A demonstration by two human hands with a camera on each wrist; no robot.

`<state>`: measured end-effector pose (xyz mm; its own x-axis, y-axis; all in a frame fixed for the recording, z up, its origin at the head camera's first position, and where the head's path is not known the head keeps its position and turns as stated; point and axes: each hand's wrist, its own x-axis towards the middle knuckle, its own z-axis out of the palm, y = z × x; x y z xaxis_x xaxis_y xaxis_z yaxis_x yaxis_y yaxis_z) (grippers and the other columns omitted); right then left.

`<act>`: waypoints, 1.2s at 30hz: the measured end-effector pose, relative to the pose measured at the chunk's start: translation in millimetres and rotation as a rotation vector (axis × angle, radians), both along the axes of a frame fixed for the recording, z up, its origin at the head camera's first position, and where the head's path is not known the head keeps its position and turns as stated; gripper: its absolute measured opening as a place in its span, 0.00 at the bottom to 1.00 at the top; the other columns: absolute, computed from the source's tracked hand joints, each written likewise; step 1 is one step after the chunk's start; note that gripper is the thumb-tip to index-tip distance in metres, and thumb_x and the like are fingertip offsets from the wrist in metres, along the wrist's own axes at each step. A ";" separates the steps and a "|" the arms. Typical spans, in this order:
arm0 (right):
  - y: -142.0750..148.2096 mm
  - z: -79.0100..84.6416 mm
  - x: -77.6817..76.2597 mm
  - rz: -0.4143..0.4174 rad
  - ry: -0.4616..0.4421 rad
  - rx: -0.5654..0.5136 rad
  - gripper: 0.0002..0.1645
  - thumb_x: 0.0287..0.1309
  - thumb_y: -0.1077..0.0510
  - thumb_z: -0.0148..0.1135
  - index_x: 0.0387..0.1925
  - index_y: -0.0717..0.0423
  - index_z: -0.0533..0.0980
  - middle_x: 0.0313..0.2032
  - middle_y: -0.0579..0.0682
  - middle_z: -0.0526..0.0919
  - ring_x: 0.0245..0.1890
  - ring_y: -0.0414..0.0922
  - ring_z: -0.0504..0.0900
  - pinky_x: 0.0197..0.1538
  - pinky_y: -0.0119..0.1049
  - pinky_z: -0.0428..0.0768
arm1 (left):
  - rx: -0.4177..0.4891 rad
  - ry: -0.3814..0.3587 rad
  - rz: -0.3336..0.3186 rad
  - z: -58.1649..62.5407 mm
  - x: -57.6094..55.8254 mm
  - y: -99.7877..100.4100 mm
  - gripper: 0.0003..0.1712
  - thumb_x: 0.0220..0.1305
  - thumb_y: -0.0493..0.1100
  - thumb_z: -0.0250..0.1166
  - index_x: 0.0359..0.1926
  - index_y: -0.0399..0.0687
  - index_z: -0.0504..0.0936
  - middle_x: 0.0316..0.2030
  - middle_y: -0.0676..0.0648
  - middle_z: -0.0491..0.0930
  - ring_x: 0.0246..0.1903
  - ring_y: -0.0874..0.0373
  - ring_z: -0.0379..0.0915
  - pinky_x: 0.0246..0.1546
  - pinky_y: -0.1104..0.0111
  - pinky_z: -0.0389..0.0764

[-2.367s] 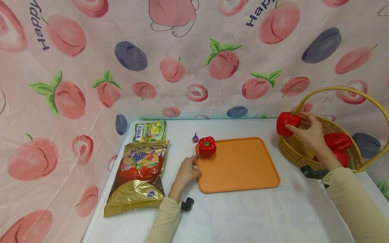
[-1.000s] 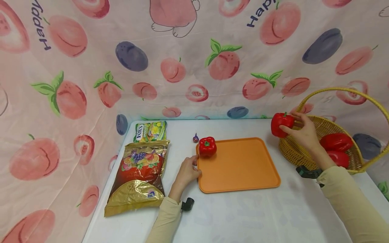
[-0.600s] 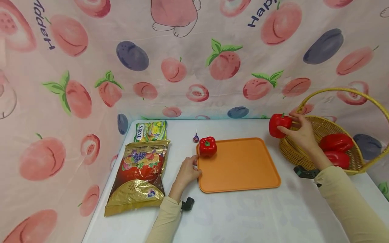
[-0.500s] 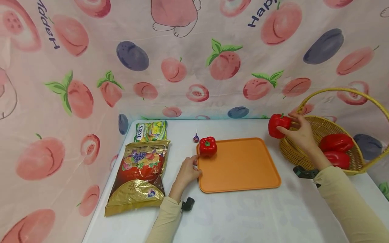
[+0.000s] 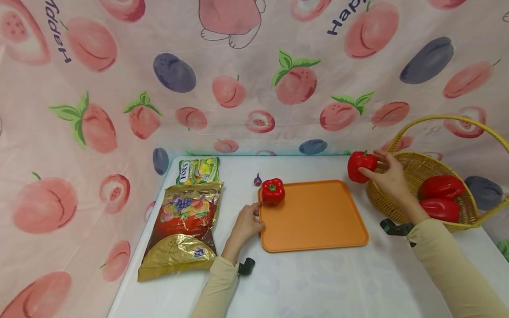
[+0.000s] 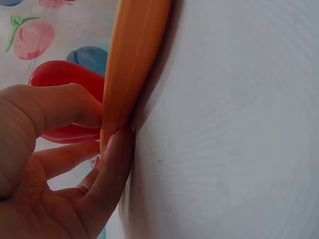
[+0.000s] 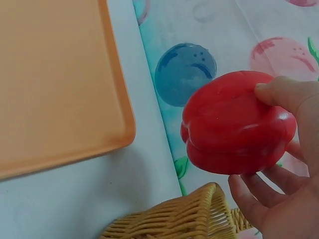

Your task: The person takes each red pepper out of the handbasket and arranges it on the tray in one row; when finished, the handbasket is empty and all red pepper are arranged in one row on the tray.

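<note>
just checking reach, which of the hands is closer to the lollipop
Left. The left hand pinches the left edge of the tray, slightly nearer the person than the lollipop; the right hand holds a pepper by the basket, well to the lollipop's right.

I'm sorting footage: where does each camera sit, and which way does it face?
Head: worn on the head, facing forward and down at the tray and basket; left hand, right hand and sleeves show.
Left wrist: on that wrist, facing the tray's edge; part of the left hand shows.
Right wrist: on that wrist, facing the held pepper; part of the right hand shows.
Shared by head and right wrist: held pepper, tray, basket.
</note>
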<state>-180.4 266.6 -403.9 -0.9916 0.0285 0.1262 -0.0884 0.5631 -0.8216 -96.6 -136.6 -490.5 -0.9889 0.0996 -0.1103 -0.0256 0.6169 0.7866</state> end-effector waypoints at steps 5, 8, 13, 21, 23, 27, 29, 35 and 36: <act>-4.1 -3.3 0.2 0.008 0.022 0.003 0.45 0.60 0.49 0.67 0.71 0.61 0.58 0.64 0.67 0.67 0.57 0.63 0.69 0.38 0.16 0.70 | -0.001 0.006 -0.003 0.3 0.0 0.6 0.37 0.49 0.32 0.71 0.63 0.34 0.74 0.35 0.45 0.71 0.29 0.57 0.70 0.28 0.70 0.75; -5.4 -6.3 -0.3 0.013 0.016 0.005 0.46 0.60 0.48 0.67 0.71 0.62 0.58 0.64 0.69 0.67 0.57 0.64 0.69 0.37 0.16 0.70 | -0.005 0.008 -0.005 -0.2 0.0 0.7 0.37 0.49 0.32 0.71 0.63 0.34 0.74 0.35 0.45 0.71 0.29 0.57 0.70 0.29 0.69 0.75; -7.5 -11.3 -0.3 0.007 -0.011 0.010 0.47 0.59 0.46 0.68 0.72 0.61 0.57 0.65 0.67 0.66 0.59 0.64 0.70 0.43 0.22 0.74 | -0.013 0.014 -0.009 -0.3 0.3 0.6 0.37 0.49 0.33 0.70 0.63 0.35 0.74 0.35 0.45 0.72 0.29 0.57 0.71 0.29 0.70 0.75; -13.9 -15.0 1.5 0.007 0.012 0.009 0.46 0.60 0.48 0.67 0.72 0.60 0.58 0.65 0.68 0.67 0.57 0.65 0.70 0.49 0.35 0.75 | -0.015 0.004 -0.004 0.8 0.8 0.6 0.36 0.50 0.33 0.71 0.64 0.35 0.74 0.35 0.45 0.71 0.30 0.56 0.69 0.29 0.69 0.75; -14.9 -15.4 2.0 0.005 0.008 0.008 0.46 0.60 0.48 0.67 0.72 0.60 0.58 0.65 0.67 0.67 0.57 0.65 0.70 0.49 0.34 0.75 | -0.018 0.004 -0.005 0.2 0.9 0.6 0.36 0.50 0.33 0.71 0.64 0.35 0.73 0.35 0.45 0.71 0.30 0.56 0.69 0.29 0.69 0.75; -17.1 -16.9 2.4 -0.008 -0.007 0.006 0.47 0.59 0.47 0.68 0.72 0.59 0.57 0.65 0.66 0.67 0.57 0.64 0.70 0.53 0.42 0.76 | -0.017 0.021 -0.008 -1.5 1.2 0.4 0.36 0.50 0.33 0.71 0.63 0.34 0.74 0.35 0.45 0.71 0.29 0.56 0.70 0.28 0.70 0.75; -18.3 -17.5 2.7 -0.017 -0.018 0.004 0.47 0.59 0.46 0.68 0.72 0.59 0.57 0.65 0.66 0.67 0.58 0.63 0.70 0.56 0.47 0.76 | -0.014 0.031 -0.009 -2.2 1.2 0.2 0.36 0.49 0.32 0.70 0.63 0.34 0.74 0.34 0.45 0.71 0.29 0.56 0.70 0.28 0.70 0.75; -21.7 -19.0 4.8 -0.018 -0.030 -0.014 0.49 0.59 0.44 0.67 0.73 0.58 0.56 0.66 0.65 0.66 0.60 0.63 0.70 0.60 0.56 0.73 | -0.020 0.031 -0.005 -3.3 1.0 0.4 0.36 0.49 0.33 0.70 0.63 0.35 0.74 0.34 0.45 0.71 0.29 0.56 0.70 0.28 0.70 0.75; -22.3 -19.1 5.2 -0.016 -0.026 -0.016 0.48 0.59 0.44 0.67 0.73 0.58 0.56 0.66 0.65 0.66 0.60 0.63 0.69 0.60 0.56 0.73 | -0.021 0.028 -0.003 -3.5 0.8 0.7 0.36 0.50 0.33 0.70 0.63 0.35 0.74 0.35 0.45 0.71 0.29 0.56 0.69 0.28 0.70 0.75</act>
